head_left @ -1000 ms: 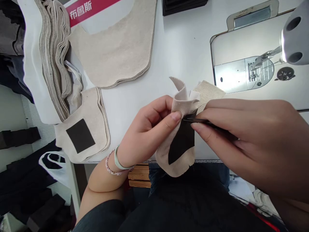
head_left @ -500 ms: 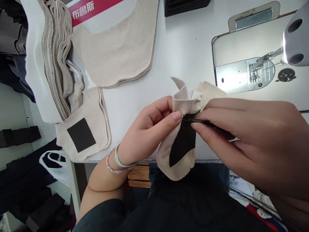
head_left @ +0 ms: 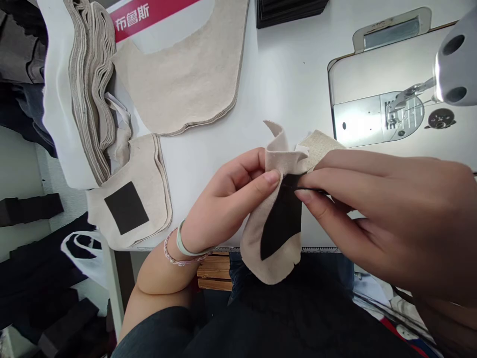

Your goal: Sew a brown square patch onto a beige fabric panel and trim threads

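Note:
My left hand (head_left: 233, 194) pinches a folded beige fabric piece (head_left: 269, 268), thumb in front and fingers behind, near the table's front edge. A black patch (head_left: 281, 219) lies on that fabric, its upper part beneath the fold. From the right, my right hand (head_left: 380, 214) is closed around a thin black pointed tool (head_left: 313, 189) that looks like tweezers. The tool's tip meets the black patch close to my left thumb; most of its body is hidden in the hand. White scraps and a fabric corner (head_left: 321, 144) stick up behind the fingers.
At the right stands a sewing machine (head_left: 456, 64) with its metal needle plate (head_left: 357, 119). Stacked beige cut pieces (head_left: 186, 84) lie back left. Nearer is a beige stack (head_left: 156, 184) bearing a black square (head_left: 126, 208). Black pieces (head_left: 290, 12) are piled at the back.
The tool's tip shows less against the dark patch than before. The fabric's lower end hangs slightly lower, and the camera view has shifted a little. Both hands keep their grips.

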{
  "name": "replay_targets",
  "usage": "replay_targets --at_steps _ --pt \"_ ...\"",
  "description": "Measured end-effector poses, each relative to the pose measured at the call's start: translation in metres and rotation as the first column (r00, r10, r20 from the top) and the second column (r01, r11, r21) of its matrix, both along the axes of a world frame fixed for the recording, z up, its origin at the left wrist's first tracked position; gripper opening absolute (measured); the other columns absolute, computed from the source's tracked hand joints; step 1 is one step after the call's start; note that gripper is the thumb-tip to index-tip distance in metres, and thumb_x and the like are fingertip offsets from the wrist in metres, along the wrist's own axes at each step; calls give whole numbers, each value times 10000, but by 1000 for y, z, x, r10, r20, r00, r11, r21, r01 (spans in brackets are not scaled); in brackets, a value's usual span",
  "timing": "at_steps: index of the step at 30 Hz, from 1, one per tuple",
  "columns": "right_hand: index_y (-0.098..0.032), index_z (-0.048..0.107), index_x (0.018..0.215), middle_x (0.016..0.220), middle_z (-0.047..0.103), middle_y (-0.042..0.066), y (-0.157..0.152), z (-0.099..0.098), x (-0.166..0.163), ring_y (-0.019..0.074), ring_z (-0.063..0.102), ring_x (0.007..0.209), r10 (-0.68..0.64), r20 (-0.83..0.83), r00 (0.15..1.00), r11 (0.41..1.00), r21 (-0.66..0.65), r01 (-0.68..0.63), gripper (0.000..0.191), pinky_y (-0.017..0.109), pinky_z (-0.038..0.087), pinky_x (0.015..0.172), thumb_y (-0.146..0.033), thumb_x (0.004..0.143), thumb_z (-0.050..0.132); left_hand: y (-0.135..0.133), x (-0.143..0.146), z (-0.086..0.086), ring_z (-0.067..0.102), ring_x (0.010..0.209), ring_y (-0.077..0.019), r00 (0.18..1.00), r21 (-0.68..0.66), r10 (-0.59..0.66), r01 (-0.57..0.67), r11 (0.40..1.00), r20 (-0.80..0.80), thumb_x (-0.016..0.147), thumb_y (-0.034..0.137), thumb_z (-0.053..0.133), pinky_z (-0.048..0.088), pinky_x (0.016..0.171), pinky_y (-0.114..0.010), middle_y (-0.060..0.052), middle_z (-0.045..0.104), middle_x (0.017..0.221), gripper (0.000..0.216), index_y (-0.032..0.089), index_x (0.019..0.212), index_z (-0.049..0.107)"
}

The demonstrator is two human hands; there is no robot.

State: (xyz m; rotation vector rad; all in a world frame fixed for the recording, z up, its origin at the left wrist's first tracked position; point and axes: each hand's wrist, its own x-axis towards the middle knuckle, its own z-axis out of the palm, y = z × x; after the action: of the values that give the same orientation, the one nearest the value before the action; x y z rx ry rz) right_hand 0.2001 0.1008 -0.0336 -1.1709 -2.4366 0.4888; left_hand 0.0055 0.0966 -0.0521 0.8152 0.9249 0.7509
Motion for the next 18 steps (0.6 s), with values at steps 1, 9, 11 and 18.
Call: replay_targets --at_steps 1,9,11,18 --pt "-190 620 700 696 615 39 1 0 1 139 481 539 4 -8 1000 1000 -9 -4 240 311 289 464 -211 907 499 0 -1 0 617 724 -121 1000 3 1 -1 1000 4 934 269 580 523 672 -240 3 605 766 102 203 859 600" --pt "-193 660 785 673 600 27 3 1 2 136 455 522 -1 -37 999 996 -86 -2 206 303 311 471 -212 913 499 3 -4 1 640 739 -143 1000 -9 -30 30 1000 -7 920 295 600 541 681 -266 -5 630 781 114 204 852 606" --pt "-190 654 780 658 584 24 3 1 1 135 445 520 1 -41 999 996 -84 -4 205 306 308 478 -207 913 500 3 -4 1 641 734 -140 1000 -6 -27 27 1000 -2 921 293 600 539 681 -264 -3 628 777 113 203 851 606" --pt "-186 573 668 594 490 5 3 1 3 124 380 524 5 -56 998 994 -109 -11 252 304 290 492 -201 911 508 4 -5 1 626 719 -132 999 -3 -29 29 1000 -16 919 299 605 528 654 -249 1 619 762 131 200 834 595"
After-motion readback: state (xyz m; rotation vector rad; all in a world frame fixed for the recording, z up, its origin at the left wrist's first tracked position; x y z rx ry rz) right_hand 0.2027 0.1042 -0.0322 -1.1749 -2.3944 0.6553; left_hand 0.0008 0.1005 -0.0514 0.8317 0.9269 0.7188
